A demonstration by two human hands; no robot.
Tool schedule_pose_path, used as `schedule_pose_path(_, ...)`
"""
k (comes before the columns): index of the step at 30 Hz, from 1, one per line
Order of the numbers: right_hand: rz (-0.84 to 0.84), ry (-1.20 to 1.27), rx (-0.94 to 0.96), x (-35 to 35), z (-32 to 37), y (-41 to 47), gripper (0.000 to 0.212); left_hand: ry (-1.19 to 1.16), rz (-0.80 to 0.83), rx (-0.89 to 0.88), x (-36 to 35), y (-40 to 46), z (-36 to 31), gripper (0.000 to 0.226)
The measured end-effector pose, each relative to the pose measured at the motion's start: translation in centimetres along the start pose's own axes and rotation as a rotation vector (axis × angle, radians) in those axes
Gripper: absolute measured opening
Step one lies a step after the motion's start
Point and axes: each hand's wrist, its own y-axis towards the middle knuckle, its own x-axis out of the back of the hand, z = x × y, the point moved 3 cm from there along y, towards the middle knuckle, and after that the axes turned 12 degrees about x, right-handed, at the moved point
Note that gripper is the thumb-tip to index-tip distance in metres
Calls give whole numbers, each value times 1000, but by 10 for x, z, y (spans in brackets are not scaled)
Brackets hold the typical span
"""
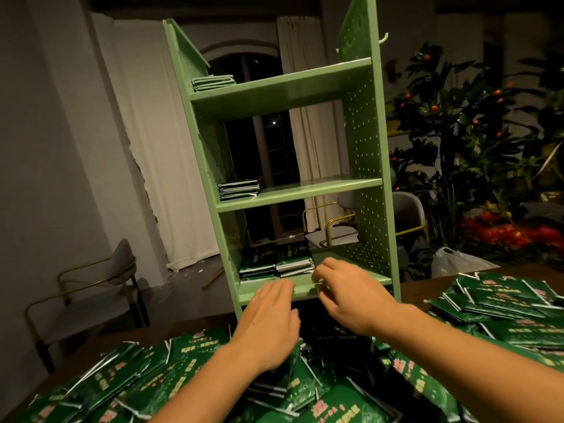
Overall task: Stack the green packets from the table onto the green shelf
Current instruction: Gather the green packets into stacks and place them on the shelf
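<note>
A light green shelf (pixel 293 190) with three boards stands on the table in front of me. Small stacks of green packets lie at the left of the top board (pixel 213 83) and the middle board (pixel 238 189). Two stacks sit side by side on the bottom board (pixel 276 264). My left hand (pixel 268 325) hovers flat, palm down, just before the bottom board's front lip. My right hand (pixel 351 296) is beside it, fingers loosely curled at the lip, right of the stacks, with no packet visible in it. Loose green packets (pixel 171 380) cover the table below my arms.
More packets are heaped at the table's right (pixel 503 303). A chair (pixel 100 288) stands left of the table and others (pixel 406 215) behind the shelf. A fruit-bearing plant (pixel 457 123) and a white plastic bag (pixel 454 261) are at the back right.
</note>
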Motion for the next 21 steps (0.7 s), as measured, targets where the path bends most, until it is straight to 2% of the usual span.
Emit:
schedule_pose_path(5,-25,128,-46,25,16,-30,21,-105,21,109,16,-32,7,42)
schedule_pose_path(7,50,170,-51,26,25,-46,23,-147,63,133,17,-52,8,38)
schedule_pose_path(9,184,224,-41,22,36,-61,35,-168,98,142,12,-71,7,37)
schedule_pose_path(13,488,304,-9,15,64,-89,71,-199,117,146,-2,-104,5,35)
schedule_pose_path(18,565,342,6,13,81,-115,99,-254,77,194,-21,-132,1,30)
schedule_pose_path(21,626,291,14,20,79,-130,110,-179,34,183,-19,-148,-17,30)
